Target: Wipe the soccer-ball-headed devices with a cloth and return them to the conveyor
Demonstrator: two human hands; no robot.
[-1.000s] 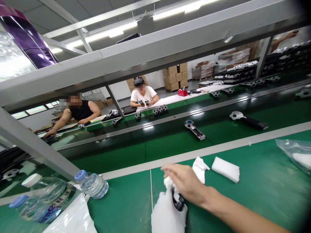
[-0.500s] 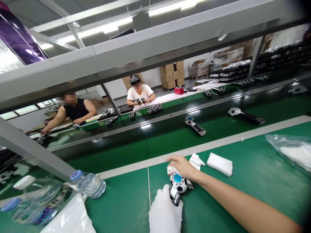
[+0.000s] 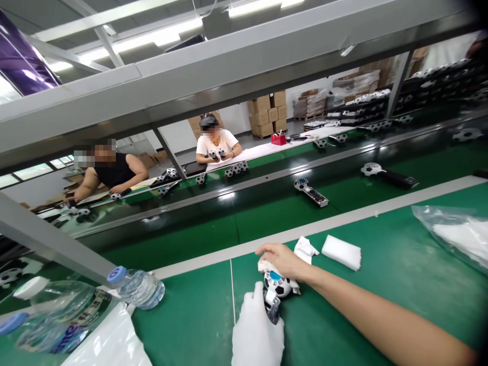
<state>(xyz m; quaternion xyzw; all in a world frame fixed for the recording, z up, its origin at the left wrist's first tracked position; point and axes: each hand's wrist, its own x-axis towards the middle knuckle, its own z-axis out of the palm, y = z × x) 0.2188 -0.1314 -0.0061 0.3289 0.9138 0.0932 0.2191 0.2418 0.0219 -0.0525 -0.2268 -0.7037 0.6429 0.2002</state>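
Observation:
My left hand (image 3: 256, 328), in a white glove, is shut around the dark handle (image 3: 272, 307) of a handheld device with a football-patterned head (image 3: 277, 284) and a blue round centre. My bare right hand (image 3: 280, 260) lies over the top of that head. It presses a white cloth (image 3: 267, 266) against the ball surface. The cloth hides the upper part of the head, and the glove covers most of the handle.
A white pad (image 3: 341, 252) and a crumpled tissue (image 3: 306, 248) lie on the green bench beyond my hands. A plastic bag (image 3: 453, 231) is at right, water bottles (image 3: 139, 288) at left. Past a metal rail, a conveyor (image 3: 267, 223) carries similar devices towards seated co-workers.
The football-patterned head, covered by my right hand and cloth a second ago, now shows below them. My right hand has moved up onto its top. The view has shifted slightly.

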